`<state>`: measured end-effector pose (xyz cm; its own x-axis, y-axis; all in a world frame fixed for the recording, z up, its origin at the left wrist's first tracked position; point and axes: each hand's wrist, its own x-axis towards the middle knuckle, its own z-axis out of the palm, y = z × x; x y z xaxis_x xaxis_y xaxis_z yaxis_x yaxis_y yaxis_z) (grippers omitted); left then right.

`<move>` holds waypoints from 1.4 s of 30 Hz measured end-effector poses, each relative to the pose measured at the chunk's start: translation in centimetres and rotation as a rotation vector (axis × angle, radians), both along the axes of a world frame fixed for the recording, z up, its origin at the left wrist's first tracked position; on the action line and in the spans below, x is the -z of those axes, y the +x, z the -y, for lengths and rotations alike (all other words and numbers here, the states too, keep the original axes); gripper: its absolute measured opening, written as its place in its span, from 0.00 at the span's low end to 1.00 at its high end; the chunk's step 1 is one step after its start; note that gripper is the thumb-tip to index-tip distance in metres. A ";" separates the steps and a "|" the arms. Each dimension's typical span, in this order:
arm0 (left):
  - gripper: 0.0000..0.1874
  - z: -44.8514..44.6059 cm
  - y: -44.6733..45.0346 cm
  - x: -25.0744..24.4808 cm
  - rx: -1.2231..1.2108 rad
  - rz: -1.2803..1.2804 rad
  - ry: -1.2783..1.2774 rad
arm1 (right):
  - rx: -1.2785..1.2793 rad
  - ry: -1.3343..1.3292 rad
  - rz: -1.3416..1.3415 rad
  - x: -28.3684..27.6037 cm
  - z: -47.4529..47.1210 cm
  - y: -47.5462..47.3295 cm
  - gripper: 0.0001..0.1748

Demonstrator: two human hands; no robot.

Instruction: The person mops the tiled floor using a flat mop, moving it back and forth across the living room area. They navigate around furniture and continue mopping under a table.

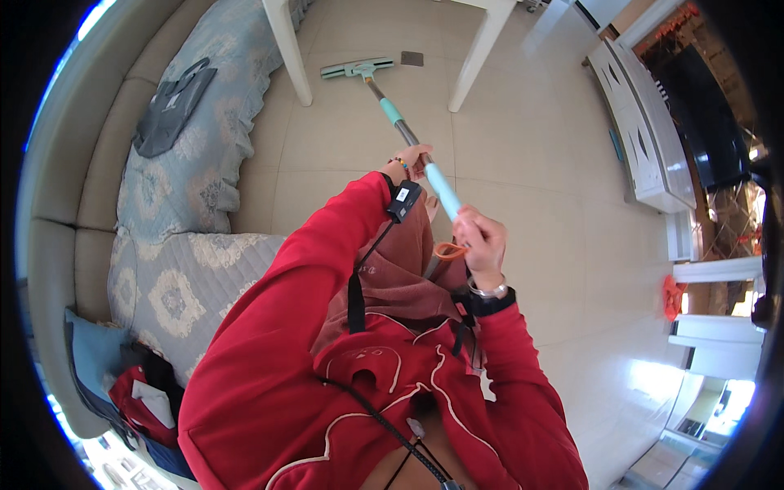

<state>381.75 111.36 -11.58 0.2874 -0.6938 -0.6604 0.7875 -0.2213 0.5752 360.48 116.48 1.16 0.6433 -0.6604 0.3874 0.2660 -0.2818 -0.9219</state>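
Observation:
A mop with a metal pole and pale green grip [442,187] slants from my body out over the tiled floor. My left hand [414,160], with a beaded bracelet at its wrist, is closed around the pole just beyond the grip. Around the grip's near end, my right hand [482,237] is closed, with an orange hanging loop [450,251] beside it. The flat mop head [357,68] rests on the floor between two white table legs, left of a small square floor drain [412,59].
White table legs [294,58] stand at either side of the mop's far end. A fabric-covered sofa [177,269] runs along the left, bearing a dark grey bag [174,109] and clothes [144,401]. A white cabinet [640,131] stands at the right, near an orange item [672,297].

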 end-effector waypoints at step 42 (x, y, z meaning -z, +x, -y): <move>0.09 -0.2 0.5 -0.3 0.036 -0.080 0.005 | 0.027 0.113 0.165 2.9 3.2 4.7 0.14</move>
